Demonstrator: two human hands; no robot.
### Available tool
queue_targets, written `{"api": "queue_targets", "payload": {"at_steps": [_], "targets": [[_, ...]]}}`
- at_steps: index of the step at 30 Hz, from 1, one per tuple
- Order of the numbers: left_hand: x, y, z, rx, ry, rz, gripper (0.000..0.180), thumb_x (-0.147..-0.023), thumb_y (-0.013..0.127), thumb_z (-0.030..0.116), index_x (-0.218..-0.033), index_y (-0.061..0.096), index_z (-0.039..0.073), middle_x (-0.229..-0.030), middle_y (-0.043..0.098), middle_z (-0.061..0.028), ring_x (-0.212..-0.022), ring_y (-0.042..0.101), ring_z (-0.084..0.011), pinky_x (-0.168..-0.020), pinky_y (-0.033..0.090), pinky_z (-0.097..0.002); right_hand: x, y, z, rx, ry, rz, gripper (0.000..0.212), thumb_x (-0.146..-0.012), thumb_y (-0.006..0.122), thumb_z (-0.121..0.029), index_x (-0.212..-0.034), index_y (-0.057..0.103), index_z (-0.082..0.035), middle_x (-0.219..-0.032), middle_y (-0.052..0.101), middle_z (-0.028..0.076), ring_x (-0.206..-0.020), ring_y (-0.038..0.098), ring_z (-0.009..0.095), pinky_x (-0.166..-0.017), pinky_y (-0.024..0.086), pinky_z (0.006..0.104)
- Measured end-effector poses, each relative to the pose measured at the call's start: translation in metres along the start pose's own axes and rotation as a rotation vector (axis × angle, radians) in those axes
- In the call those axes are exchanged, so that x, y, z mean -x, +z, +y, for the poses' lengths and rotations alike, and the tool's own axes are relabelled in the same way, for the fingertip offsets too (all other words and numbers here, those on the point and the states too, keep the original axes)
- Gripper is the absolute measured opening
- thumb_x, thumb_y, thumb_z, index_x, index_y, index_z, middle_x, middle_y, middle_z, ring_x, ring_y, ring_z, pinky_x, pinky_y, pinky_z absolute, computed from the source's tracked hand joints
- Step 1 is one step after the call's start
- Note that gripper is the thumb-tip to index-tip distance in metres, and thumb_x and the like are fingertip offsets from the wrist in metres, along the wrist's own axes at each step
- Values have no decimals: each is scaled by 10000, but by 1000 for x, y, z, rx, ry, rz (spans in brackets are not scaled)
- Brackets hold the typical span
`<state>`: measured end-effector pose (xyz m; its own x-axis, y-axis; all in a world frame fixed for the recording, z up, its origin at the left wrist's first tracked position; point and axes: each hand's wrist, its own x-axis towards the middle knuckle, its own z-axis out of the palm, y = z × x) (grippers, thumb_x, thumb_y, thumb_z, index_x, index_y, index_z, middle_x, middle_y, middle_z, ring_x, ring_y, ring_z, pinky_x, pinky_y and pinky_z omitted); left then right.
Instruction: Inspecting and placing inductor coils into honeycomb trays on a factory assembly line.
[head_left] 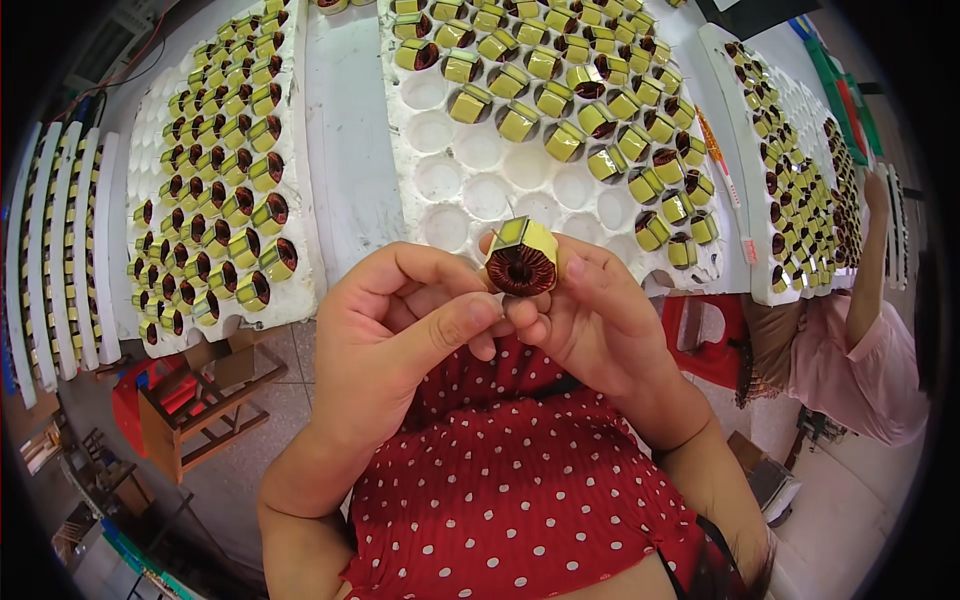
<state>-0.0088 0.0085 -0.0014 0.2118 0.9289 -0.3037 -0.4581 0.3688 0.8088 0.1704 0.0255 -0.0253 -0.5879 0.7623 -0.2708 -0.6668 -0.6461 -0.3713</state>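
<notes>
A toroidal coil, wound with dark copper wire and wrapped in yellow tape, is held up over the near edge of the middle foam tray. My right hand grips it, thumb on its right side and fingers under it. My left hand is closed, thumb against fingers, just left of and below the coil. Whatever lies in that pinch is too small to name. A thin wire lead sticks up from the coil's top. Several similar coils sit in the tray's round pockets beyond my hands, while its near-left pockets hold none.
Left of me lies another foam tray of coils, with several trays standing on edge beyond it. At right, a further coil tray lies near a co-worker in a pink top. An orange pen-like tool rests between trays. A wooden stool stands lower left.
</notes>
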Motion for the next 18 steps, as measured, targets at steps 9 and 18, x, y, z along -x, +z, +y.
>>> {"api": "queue_targets", "payload": {"at_steps": [9,18], "targets": [[-1,-1,-3,4,1,-19,137,-808,633,32,-907,545,-6,-818,634,-86,-683,588,-104,-625,475,-202,0,-5,0,63,-12,-5,346,-911,487,-163,-1164,466,72,-1035,588,154,-842,625,179,-717,531,253],[-3,1,-2,-54,-16,14,144,-812,618,62,-907,529,1,-809,583,-45,-640,543,-85,-573,445,-203,5,9,4,445,-195,64,338,-878,535,-84,-1179,471,56,-998,599,145,-839,617,199,-705,522,280]]}}
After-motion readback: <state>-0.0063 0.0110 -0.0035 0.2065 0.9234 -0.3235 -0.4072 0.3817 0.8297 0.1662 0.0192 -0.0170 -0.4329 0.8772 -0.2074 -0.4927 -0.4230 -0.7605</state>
